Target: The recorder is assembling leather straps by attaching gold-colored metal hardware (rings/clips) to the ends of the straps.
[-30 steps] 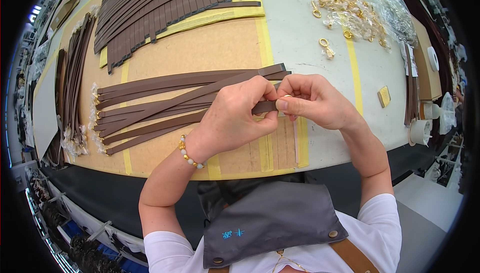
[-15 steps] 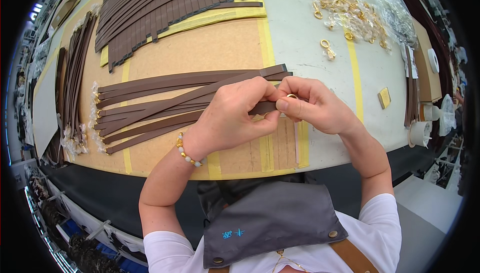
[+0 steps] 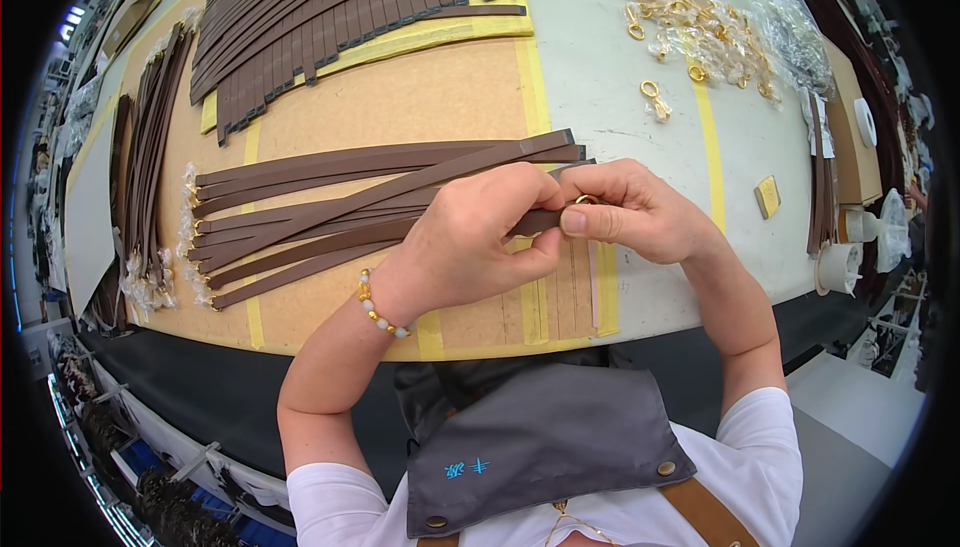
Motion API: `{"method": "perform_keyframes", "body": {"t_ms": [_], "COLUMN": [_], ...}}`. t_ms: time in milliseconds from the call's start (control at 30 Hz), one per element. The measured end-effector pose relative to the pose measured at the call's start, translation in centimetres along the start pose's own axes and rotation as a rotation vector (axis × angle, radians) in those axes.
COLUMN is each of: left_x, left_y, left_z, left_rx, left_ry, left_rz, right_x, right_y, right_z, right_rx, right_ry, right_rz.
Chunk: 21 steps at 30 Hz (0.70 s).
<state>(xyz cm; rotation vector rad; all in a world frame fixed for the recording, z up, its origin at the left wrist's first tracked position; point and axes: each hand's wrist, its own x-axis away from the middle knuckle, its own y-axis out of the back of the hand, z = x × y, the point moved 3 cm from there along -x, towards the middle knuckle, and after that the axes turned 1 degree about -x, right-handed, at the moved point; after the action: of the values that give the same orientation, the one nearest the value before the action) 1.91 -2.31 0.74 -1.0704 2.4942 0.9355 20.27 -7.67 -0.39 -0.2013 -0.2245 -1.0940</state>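
Note:
Over the front of the table, my left hand (image 3: 470, 237) pinches a brown strap (image 3: 540, 222) between thumb and fingers. My right hand (image 3: 645, 212) is closed around the same strap's end, where a small gold ring (image 3: 584, 199) shows above the thumb. Fingers hide whatever else is attached to the ring. Beneath and left of my hands lie several finished-looking brown straps (image 3: 320, 169), with gold hardware in clear wrapping (image 3: 190, 209) at their left ends and dark tips at the right.
A thick stack of brown straps (image 3: 340, 7) lies at the far left on a yellow-edged board (image 3: 430, 29). Wrapped gold clasps (image 3: 705, 37) are heaped at the far right, with a loose clasp (image 3: 655, 102) nearer. A small yellow block (image 3: 768, 197) and a bundle of straps (image 3: 155, 147) flank the work area.
Both hands have shifted slightly to the right with the strap. My right fingers have closed further over the gold ring, so less of it shows.

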Motion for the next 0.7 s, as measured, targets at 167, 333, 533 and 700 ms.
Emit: {"method": "perform_keyframes", "body": {"t_ms": [167,333,533,700], "left_x": [0.2,0.8,0.9,0.8], "left_y": [-0.1,-0.6,-1.0,-0.9], "left_z": [-0.2,0.6,0.6,0.4], "left_rx": [0.188,0.387,0.659,0.932], "left_ry": [0.073,0.239,0.358,0.475], "left_rz": [0.059,0.183,0.200,0.181], "right_x": [-0.2,-0.1,0.5,0.9], "right_y": [-2.0,-1.9,-2.0,-2.0], "right_z": [0.3,-0.5,0.5,1.2], "right_rx": [-0.255,-0.171,-0.066,-0.013], "right_ry": [0.083,0.135,0.152,0.156], "right_rz": [-0.137,-0.131,-0.116,-0.099]}}
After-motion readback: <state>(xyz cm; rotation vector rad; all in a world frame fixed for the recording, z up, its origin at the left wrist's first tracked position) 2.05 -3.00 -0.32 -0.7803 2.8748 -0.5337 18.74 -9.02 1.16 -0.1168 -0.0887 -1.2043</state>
